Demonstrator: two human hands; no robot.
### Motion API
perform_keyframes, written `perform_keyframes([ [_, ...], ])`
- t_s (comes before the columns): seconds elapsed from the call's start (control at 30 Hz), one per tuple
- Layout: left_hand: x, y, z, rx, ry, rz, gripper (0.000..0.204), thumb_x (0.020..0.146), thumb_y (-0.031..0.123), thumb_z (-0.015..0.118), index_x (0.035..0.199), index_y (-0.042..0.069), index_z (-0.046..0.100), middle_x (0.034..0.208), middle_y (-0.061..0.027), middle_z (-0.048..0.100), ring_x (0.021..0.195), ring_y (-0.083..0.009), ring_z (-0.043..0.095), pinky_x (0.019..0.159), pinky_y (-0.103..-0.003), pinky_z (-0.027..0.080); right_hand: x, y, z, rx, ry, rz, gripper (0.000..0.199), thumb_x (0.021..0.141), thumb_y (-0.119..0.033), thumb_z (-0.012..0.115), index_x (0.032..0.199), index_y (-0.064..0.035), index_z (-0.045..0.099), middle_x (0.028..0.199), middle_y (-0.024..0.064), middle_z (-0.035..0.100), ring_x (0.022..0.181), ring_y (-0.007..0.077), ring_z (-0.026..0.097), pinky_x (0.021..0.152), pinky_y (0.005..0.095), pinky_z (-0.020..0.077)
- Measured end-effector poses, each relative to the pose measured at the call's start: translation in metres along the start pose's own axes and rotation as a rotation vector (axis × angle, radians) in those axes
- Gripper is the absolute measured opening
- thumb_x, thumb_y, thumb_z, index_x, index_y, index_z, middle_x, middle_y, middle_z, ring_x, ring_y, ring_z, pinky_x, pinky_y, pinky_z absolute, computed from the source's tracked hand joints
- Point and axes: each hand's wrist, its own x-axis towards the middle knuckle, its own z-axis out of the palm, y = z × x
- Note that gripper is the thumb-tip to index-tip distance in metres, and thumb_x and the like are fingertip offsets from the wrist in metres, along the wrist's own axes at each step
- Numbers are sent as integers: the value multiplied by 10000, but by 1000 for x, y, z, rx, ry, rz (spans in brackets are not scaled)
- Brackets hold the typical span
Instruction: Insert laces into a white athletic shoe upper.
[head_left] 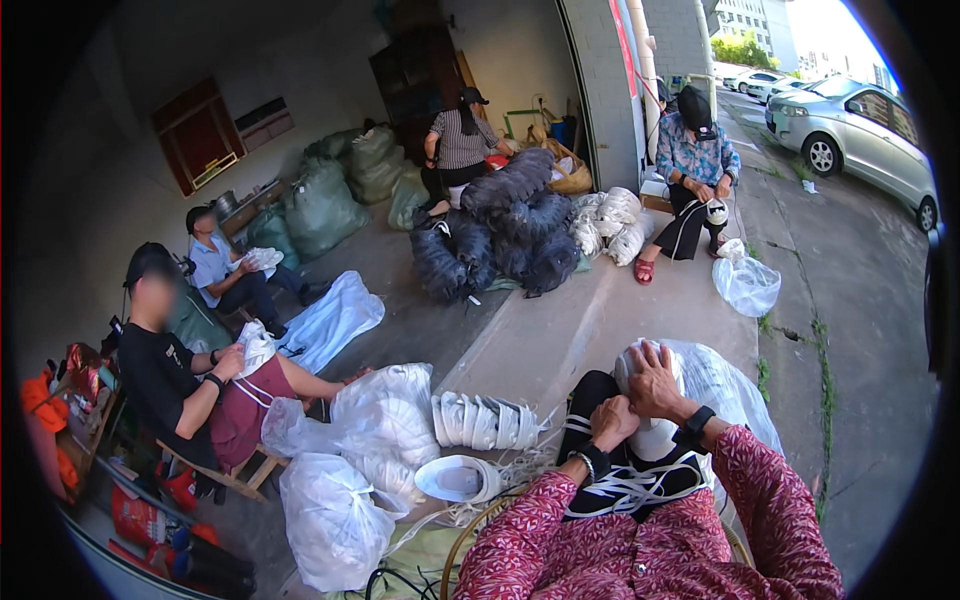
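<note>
A white shoe upper [657,441] rests over my lap, partly hidden by my hands. My right hand [657,384] lies over its far end, gripping it with the fingers bent across the top. Close beside it, my left hand [614,422] is closed at the upper's left side; what its fingers pinch is hidden. Loose white laces [640,488] trail across my black trousers. Left of my knees, a single white upper [460,480] sits near a row of nested white uppers [485,421].
White plastic bags [338,520] stand at the left; a clear bag [725,380] lies beyond my right hand. Dark bundled uppers [515,225] are heaped farther back. Several seated people work around, one handling a white shoe [716,212]. A silver car [855,130] stands outside.
</note>
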Motion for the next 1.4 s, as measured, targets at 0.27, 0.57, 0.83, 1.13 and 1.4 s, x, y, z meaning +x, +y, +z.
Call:
perform_keyframes([
  [0.27, 3, 3, 4, -81, -59, -144, 272, 763, 229, 550, 896, 23, 667, 953, -237, 633, 920, -398, 606, 799, -461, 482, -6, 6, 8, 78, 109, -62, 250, 611, -235, 649, 760, -44, 710, 1356, 261, 377, 1327, 454, 212, 1051, 626, 73],
  [0.57, -5, 16, 10, -54, -20, -185, 327, 778, 297, 571, 878, 0, 663, 958, -244, 635, 900, -419, 609, 775, -471, 495, -10, 11, 3, 78, 51, -71, 244, 582, -232, 684, 764, -72, 716, 1371, 252, 363, 1333, 454, 199, 1054, 625, 68],
  [0.83, -10, 8, 14, -47, 0, -142, 325, 817, 323, 538, 907, 28, 642, 946, -236, 635, 898, -421, 601, 772, -492, 480, -13, 6, -1, 64, 32, -97, 264, 570, -231, 718, 784, -76, 718, 1383, 242, 352, 1340, 452, 187, 1059, 621, 77],
  [1.13, -17, 14, 7, -71, 12, -91, 306, 801, 291, 541, 891, 14, 634, 927, -241, 634, 879, -429, 600, 764, -490, 481, -20, 1, -21, 100, 43, -121, 262, 565, -246, 742, 781, -98, 722, 1375, 199, 382, 1339, 438, 195, 1062, 612, 89],
  [1.4, -11, 3, 13, -109, 26, -46, 264, 824, 260, 522, 901, 24, 612, 908, -233, 632, 865, -428, 596, 742, -503, 472, -19, 5, -15, 108, 26, -84, 203, 593, -210, 720, 768, -107, 721, 1367, 176, 402, 1326, 433, 222, 1055, 607, 112],
])
